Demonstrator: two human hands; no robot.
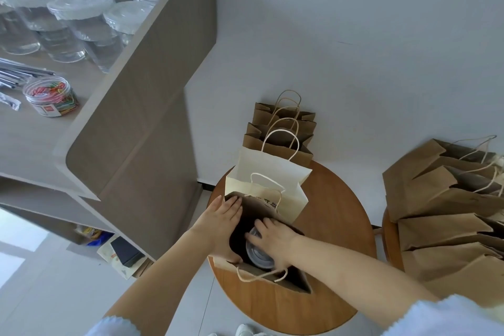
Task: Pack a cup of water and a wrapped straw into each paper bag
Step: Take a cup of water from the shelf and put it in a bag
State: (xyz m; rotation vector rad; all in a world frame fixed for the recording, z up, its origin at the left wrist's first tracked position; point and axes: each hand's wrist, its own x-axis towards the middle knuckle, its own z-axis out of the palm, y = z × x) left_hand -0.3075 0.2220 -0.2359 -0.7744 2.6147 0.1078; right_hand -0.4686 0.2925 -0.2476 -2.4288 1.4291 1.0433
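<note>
An open brown paper bag (294,282) stands on the round wooden table (335,215). My right hand (272,237) grips the lid of a clear cup of water (257,255) down inside the bag's mouth. My left hand (221,219) lies flat with straight fingers against the bag's left rim, holding it apart. Several more lidded cups of water (79,19) stand on the shelf at upper left. Wrapped straws (16,73) lie on the shelf beside them.
A white paper bag (268,180) and several brown bags (281,128) stand behind the open one. More brown bags (441,207) crowd a second table at right. A jar of coloured paper clips (50,95) sits on the shelf unit (141,106).
</note>
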